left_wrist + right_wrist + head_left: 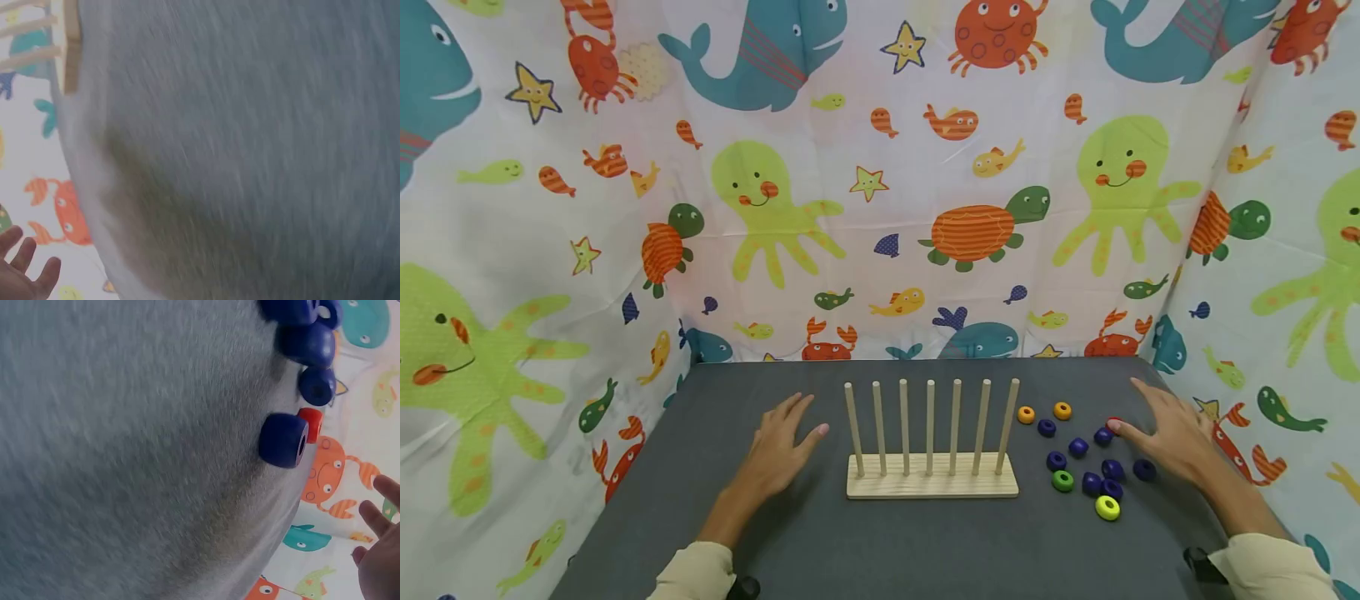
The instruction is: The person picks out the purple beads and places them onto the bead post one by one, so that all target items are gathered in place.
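A pale wooden stand (932, 485) with several bare upright pegs (930, 427) is at the middle of the table. To its left hovers my left hand (778, 446), fingers loosely extended and holding nothing. Over on the right, my right hand (1172, 429) is beside scattered beads, its thumb close to a red bead (310, 425); whether they touch I cannot tell. Nothing shows in its grasp. Several dark blue beads (1078, 447) lie between that hand and the stand, along with a green bead (1062, 481), a yellow bead (1107, 507) and two orange beads (1062, 411).
A dark grey cloth (925, 550) covers the table. Behind and at both sides hangs a white curtain (850, 225) printed with sea animals. The lone blue bead (1145, 470) lies nearest the right wrist.
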Demonstrator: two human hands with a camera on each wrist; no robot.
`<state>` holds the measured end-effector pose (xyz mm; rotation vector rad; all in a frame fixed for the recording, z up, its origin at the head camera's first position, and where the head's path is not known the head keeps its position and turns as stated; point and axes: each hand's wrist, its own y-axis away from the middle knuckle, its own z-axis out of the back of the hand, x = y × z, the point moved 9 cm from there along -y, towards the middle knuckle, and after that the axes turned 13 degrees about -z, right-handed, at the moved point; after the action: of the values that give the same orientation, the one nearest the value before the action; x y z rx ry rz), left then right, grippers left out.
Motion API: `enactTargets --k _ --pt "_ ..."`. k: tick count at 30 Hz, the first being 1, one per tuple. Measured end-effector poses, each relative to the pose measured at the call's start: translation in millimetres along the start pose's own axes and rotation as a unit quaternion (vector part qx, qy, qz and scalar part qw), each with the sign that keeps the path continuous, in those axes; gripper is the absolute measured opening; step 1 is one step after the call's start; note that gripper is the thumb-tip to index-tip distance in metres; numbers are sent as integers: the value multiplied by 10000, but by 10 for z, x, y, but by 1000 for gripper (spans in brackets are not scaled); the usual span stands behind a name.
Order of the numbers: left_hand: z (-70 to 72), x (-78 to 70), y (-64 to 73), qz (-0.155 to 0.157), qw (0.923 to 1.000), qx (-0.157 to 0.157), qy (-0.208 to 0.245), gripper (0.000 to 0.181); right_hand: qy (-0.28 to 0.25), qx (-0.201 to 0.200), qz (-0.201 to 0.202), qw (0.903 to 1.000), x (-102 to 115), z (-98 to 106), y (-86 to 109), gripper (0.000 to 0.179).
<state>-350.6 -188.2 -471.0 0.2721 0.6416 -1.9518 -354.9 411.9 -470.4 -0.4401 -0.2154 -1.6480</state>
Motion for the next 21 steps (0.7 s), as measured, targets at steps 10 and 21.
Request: enactTargets --k 10,21 --pt "-119 -215 172 312 9912 -193 1273 73 -153 467 -231 9985 -156 -80 157 86" --pt "-358 -325 311 661 9792 -4 1918 70 -279 802 -425 9955 -314 -154 307 73"
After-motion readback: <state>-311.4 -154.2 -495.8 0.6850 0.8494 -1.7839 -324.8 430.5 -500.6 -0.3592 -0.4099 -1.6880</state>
